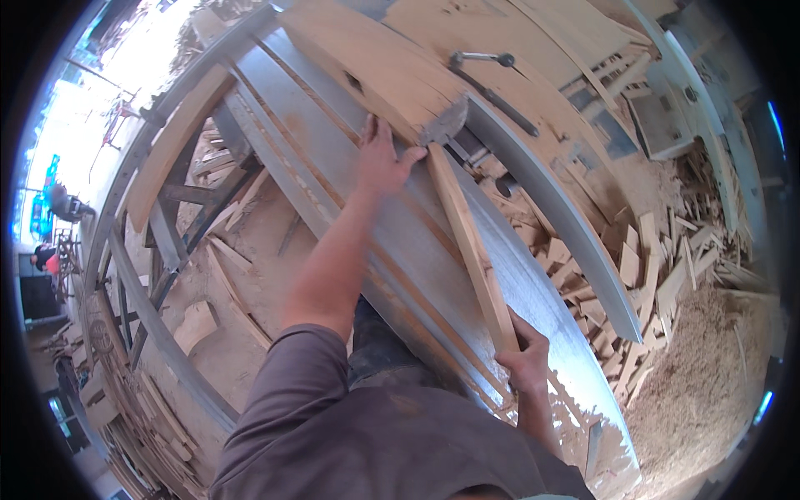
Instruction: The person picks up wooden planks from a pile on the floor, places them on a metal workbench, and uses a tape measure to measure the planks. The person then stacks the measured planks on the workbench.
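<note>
My left hand [381,162] lies on the grey metal machine table [412,219], its fingertips at the side of a thick wooden board [375,62] and its thumb close to the upper end of a narrow wooden strip [465,244]. The fingers hold nothing. My right hand [528,356] grips the lower end of that strip, which slants across the table. A curved metal plate [445,123] sits at the board's near end, beside the strip's upper end. Whether plate and strip touch is unclear.
A long metal bar [556,212] runs down to the right, above a heap of wood offcuts [606,312] and sawdust [694,387]. A wrench-like metal tool [481,58] rests on the wooden surface beyond. Metal framing [169,237] and scraps stand at left.
</note>
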A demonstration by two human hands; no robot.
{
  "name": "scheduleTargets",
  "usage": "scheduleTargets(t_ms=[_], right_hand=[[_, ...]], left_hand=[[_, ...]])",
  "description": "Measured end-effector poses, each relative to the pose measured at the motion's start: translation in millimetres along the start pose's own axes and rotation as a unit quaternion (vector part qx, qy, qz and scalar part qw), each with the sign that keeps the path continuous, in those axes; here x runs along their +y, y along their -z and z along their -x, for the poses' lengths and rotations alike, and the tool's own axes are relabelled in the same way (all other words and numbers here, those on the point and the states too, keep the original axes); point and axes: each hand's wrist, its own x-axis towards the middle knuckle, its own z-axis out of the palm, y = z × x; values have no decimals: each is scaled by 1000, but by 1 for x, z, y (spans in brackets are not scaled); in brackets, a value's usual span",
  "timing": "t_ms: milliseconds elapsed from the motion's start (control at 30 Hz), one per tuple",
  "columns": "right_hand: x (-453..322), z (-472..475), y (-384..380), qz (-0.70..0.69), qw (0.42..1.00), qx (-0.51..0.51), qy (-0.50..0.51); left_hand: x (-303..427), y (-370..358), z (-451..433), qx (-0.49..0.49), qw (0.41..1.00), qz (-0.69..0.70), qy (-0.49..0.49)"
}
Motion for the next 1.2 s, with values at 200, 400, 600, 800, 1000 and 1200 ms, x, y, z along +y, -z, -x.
scheduleTargets(t_ms=[200,400,600,800,1000,1200], right_hand=[[-8,5,-17,-53,998,18,-17],[-37,13,-28,-71,996,9,-57],[-38,2,-27,-93,994,-1,-55],[-47,-7,-41,-103,992,20,-64],[-52,-19,-47,-114,992,13,-49],[-63,-32,-62,-110,993,15,-46]], left_hand=[[-6,-2,-1,6,1000,-16,3],[-16,-4,-4,8,1000,-25,-6],[-22,0,-10,9,1000,-26,-2],[-31,5,-18,-10,999,-41,-1],[-41,6,-29,12,999,-40,-2],[-47,11,-46,-9,1000,-23,8]])
